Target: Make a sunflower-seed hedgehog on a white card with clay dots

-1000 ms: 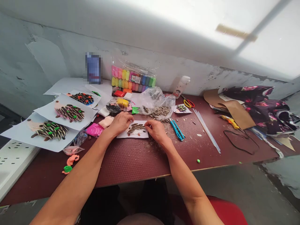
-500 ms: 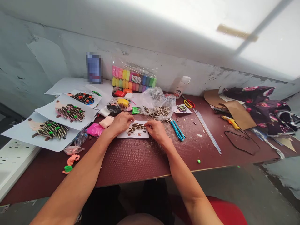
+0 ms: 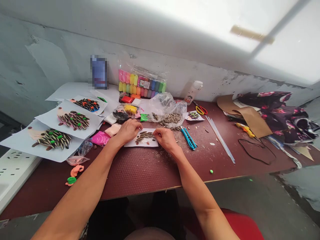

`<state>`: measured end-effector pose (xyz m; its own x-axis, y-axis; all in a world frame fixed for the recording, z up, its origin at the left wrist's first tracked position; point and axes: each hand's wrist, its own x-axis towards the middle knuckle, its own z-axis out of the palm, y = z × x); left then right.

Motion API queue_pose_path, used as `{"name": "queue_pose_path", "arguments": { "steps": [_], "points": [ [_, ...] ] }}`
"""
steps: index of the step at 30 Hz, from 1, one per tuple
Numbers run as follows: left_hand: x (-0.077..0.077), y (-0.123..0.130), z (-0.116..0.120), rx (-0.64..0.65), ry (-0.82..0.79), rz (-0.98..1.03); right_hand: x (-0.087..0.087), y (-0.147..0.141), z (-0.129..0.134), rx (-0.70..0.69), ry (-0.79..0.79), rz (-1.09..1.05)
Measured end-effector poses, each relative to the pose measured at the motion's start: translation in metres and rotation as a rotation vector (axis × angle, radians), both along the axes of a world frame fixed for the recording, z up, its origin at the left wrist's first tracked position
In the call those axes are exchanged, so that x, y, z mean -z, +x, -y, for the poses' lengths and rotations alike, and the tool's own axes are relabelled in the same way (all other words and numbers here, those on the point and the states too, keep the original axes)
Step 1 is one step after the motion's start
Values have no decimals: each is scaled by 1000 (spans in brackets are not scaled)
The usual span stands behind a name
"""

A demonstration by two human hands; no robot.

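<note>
A small white card (image 3: 129,143) lies on the table between my hands. Striped sunflower seeds (image 3: 146,134) are set in rows on it over a pale shape with brown spots, like a hedgehog. My left hand (image 3: 130,130) bends over the card's upper left part, fingers curled together at its top edge; what they hold, if anything, is hidden. At the right end of the seed rows, my right hand (image 3: 165,138) has thumb and forefinger pinched together, and anything between them is too small to make out. Just behind the card, a heap of loose sunflower seeds (image 3: 172,119) spills from a clear plastic bag (image 3: 162,102).
Finished seed hedgehogs on white sheets (image 3: 75,117) overlap at the left. A blue utility knife (image 3: 188,138), scissors (image 3: 201,110) and glue sticks (image 3: 220,140) lie to the right. Packs of coloured clay (image 3: 142,85) and a white bottle (image 3: 193,92) stand by the wall.
The view has shifted very slightly. My right fingertips have moved a little at the right end of the seed rows; my left hand stays in place.
</note>
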<state>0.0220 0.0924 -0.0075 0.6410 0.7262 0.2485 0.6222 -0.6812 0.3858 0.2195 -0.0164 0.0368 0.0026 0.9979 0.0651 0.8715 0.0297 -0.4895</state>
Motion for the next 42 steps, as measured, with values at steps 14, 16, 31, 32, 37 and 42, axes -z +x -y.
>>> {"name": "queue_pose_path", "arguments": {
  "steps": [14, 16, 31, 32, 37, 42],
  "points": [
    [0, -1, 0, 9, 10, 2, -1, 1, -1, 3, -23, 51],
    [0, -1, -1, 9, 9, 6, -2, 3, 0, -3, -20, 47],
    [-1, -1, 0, 3, -14, 21, -10, 41, 4, 351, -36, 196],
    [-2, -1, 0, 2, -12, 19, -9, 41, 3, 339, -32, 186],
    [-3, -2, 1, 1, -9, 8, -3, 35, 0, 257, 7, 149],
    [-4, -2, 1, 1, -16, 6, -4, 29, 0, 165, -50, 193]
  ]
}}
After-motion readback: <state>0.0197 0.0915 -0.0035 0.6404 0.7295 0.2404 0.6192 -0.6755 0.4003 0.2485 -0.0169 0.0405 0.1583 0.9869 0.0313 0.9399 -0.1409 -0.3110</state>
